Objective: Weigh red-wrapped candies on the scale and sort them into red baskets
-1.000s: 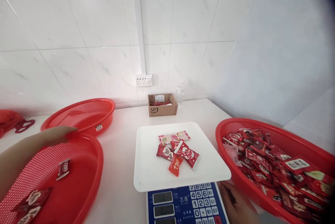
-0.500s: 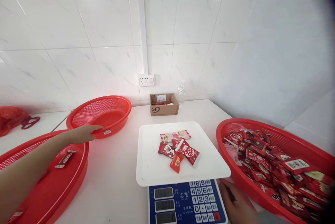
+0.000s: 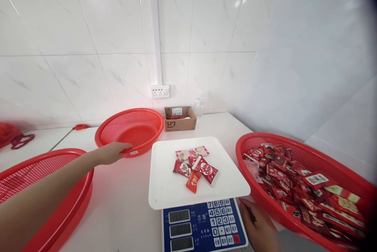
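My left hand [image 3: 114, 153] reaches across from the left, its fingers closed over the near rim of an oval red plastic basket [image 3: 144, 146] at the back. Beside the right edge of a blue digital scale [image 3: 203, 228] is my right hand [image 3: 256, 224], partly under the pan's corner. Its fingers are curled around a dark patch that I cannot make out. Several wrapped candies lie on the scale's white pan [image 3: 167, 189]: a pink-and-white strip [image 3: 191, 153], a small orange-red packet [image 3: 193, 182] and red packets [image 3: 206, 170] with white lettering.
At the right stands a red basket [image 3: 247, 142] heaped with red-wrapped candies [image 3: 294, 185]. Another red basket [image 3: 79, 177] is at the near left, under my left forearm. A small cardboard box [image 3: 180, 124] and a clear plastic bottle [image 3: 199, 106] stand near the tiled wall.
The back basket has shifted right, toward the scale, with my left hand on its rim. My right hand stays beside the scale. The whole view has turned slightly.
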`<act>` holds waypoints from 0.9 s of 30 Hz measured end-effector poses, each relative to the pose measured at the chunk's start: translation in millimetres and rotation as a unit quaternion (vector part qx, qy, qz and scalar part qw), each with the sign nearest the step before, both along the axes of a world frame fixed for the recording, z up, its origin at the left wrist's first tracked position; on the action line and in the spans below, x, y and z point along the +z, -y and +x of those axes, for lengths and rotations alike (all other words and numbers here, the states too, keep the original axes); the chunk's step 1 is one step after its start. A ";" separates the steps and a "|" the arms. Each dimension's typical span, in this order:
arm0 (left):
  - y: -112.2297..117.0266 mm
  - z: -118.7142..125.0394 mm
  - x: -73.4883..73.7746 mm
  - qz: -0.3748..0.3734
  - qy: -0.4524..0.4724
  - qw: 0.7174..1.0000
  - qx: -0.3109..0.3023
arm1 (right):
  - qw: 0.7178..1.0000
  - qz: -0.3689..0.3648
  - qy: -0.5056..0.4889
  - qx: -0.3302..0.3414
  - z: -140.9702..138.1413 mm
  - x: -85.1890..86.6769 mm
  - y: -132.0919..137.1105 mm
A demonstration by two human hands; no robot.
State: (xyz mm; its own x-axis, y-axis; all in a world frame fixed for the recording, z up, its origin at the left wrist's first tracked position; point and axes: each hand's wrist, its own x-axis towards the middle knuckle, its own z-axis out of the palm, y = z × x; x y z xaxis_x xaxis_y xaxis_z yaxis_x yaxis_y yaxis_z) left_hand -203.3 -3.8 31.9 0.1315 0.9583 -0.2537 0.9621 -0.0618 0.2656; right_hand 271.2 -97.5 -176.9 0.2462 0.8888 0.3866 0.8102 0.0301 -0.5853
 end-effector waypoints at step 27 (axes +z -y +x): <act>-15.8 246.6 -51.4 0.205 0.023 0.921 -0.330 | 0.999 0.041 0.012 0.027 -5.6 14.1 5.0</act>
State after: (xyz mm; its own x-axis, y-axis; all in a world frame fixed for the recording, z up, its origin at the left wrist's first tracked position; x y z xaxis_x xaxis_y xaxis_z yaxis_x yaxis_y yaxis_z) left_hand 43.3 12.0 -19.5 0.7212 0.6801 0.1315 0.6679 -0.7331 0.1287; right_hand 265.6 -102.5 -162.9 0.1890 0.8655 0.4639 0.8196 0.1211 -0.5600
